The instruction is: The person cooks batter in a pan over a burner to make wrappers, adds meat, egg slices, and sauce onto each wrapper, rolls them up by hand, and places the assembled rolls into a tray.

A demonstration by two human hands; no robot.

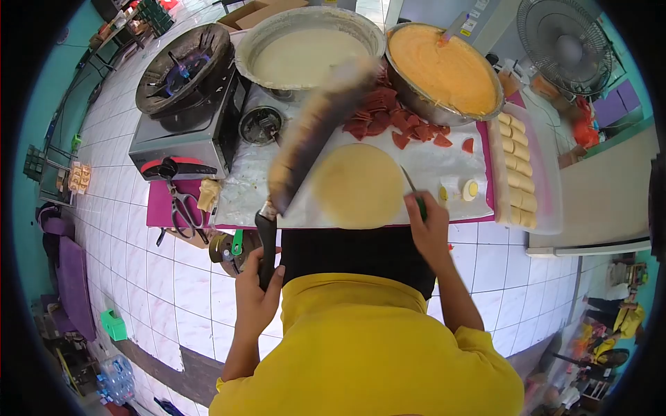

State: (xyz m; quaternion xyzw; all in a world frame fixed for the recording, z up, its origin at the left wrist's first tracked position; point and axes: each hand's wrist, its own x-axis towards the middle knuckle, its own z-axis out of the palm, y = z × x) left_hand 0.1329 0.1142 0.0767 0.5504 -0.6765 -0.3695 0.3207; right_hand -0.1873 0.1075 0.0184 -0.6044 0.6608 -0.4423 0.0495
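Note:
My left hand (pixel 259 290) is wrapped round the black handle of a pan (pixel 316 128), which is tilted on its side and blurred above the table. Below and right of the pan, a round pale yellow wrapper (pixel 358 186) lies on the white table covering. In my right hand (pixel 429 225) is a small knife (pixel 411 182) with a green handle, its blade pointing up beside the wrapper's right edge. Red meat slices (pixel 388 118) are piled behind the wrapper. A halved egg (pixel 470 190) sits to the right of my right hand.
A lit gas stove (pixel 182 142) stands at the left, scissors (pixel 184 208) near its front. Behind are a batter basin (pixel 312 59) and a bowl of orange mixture (pixel 444 69). A plastic box of rolls (pixel 517 170) sits at the right.

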